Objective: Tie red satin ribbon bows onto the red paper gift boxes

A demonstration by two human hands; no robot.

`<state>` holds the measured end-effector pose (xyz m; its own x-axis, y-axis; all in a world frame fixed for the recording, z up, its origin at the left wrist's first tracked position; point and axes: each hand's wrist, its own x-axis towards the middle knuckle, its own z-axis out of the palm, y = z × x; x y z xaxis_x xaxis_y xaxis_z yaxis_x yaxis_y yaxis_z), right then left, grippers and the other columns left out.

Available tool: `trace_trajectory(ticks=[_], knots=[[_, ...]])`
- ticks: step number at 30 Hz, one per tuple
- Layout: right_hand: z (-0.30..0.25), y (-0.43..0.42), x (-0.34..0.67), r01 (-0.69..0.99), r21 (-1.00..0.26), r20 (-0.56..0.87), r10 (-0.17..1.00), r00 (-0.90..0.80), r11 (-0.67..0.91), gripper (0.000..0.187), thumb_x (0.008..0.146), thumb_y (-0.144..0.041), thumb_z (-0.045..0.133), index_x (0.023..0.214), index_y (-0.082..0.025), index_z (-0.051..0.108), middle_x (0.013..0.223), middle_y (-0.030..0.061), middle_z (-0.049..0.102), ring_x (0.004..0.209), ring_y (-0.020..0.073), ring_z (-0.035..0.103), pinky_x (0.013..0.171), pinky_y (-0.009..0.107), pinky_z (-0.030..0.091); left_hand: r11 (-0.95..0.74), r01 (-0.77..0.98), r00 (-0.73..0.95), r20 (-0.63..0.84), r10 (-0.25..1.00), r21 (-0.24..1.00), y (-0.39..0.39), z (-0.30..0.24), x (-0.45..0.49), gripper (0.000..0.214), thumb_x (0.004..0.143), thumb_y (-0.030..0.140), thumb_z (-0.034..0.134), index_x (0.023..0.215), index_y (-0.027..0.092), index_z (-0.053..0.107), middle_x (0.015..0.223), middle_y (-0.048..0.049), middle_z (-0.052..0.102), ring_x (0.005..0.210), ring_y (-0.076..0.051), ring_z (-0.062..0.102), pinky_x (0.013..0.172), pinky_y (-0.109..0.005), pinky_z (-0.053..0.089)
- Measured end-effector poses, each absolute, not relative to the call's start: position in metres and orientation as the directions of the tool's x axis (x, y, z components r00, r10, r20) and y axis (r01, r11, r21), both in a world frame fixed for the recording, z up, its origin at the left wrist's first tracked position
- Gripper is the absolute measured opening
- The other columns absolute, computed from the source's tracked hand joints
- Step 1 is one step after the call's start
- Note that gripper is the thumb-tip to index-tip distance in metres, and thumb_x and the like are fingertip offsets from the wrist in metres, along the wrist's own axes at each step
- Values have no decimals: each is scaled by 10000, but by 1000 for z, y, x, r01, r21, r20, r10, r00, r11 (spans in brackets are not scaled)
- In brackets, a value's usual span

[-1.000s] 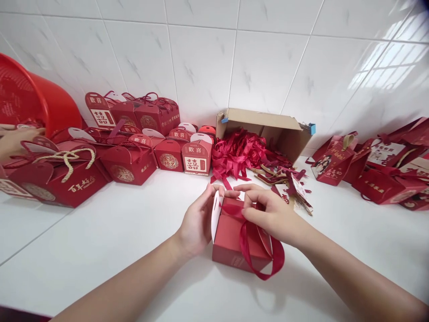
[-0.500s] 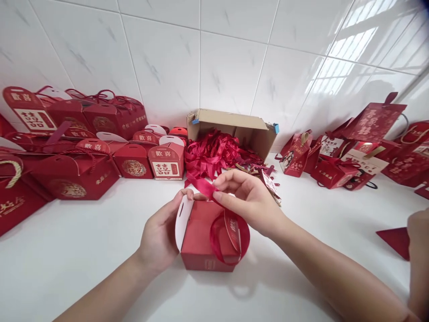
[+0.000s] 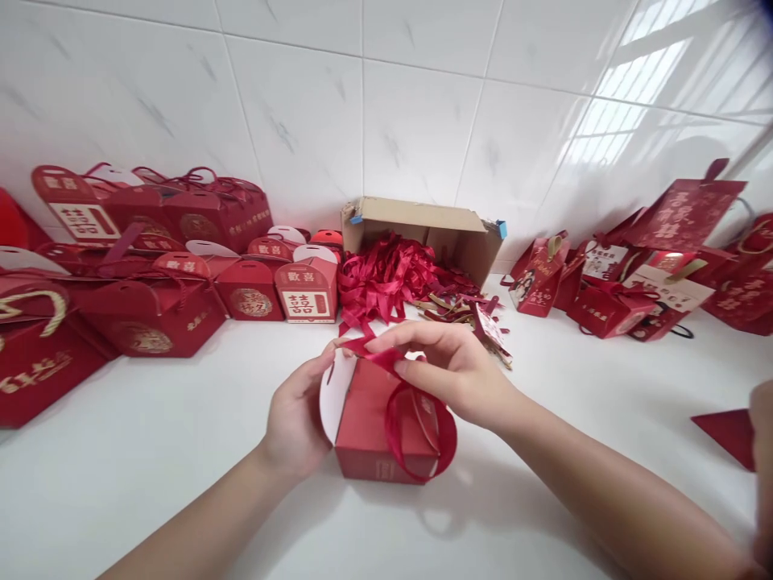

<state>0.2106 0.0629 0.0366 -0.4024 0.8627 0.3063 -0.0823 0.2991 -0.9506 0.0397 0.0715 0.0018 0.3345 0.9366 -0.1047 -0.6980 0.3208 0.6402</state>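
A small red gift box (image 3: 368, 431) stands on the white counter (image 3: 150, 451) in front of me, its white-lined flap raised on the left. My left hand (image 3: 299, 419) grips that flap and the box's left side. My right hand (image 3: 450, 370) pinches a dark red ribbon (image 3: 423, 431) above the box top. The ribbon hangs in a loop down the box's right front.
Several finished red gift boxes (image 3: 150, 318) line the wall at left. A tipped cardboard carton (image 3: 423, 229) spills red ribbons (image 3: 386, 278) at the back. Red paper bags (image 3: 609, 282) lie at right. Another person's hand (image 3: 762, 451) shows at the right edge beside a flat red piece (image 3: 728, 431).
My right hand lifted the ribbon from the box's top and drew it up into a tighter loop. The view swung right, so the red basket at left left the frame.
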Motion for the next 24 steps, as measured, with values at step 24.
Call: trace_trajectory(ticks=[24], knots=[[31, 55, 198, 206, -959, 82, 887, -454, 194, 239, 883, -258, 541, 997, -214, 746, 907, 36, 708, 769, 125, 601, 641, 207, 451, 366, -688, 454, -22, 891, 627, 70, -5, 36, 84, 778, 259, 534, 769, 178, 517, 989, -52, 625, 861, -231, 628, 842, -380, 468]])
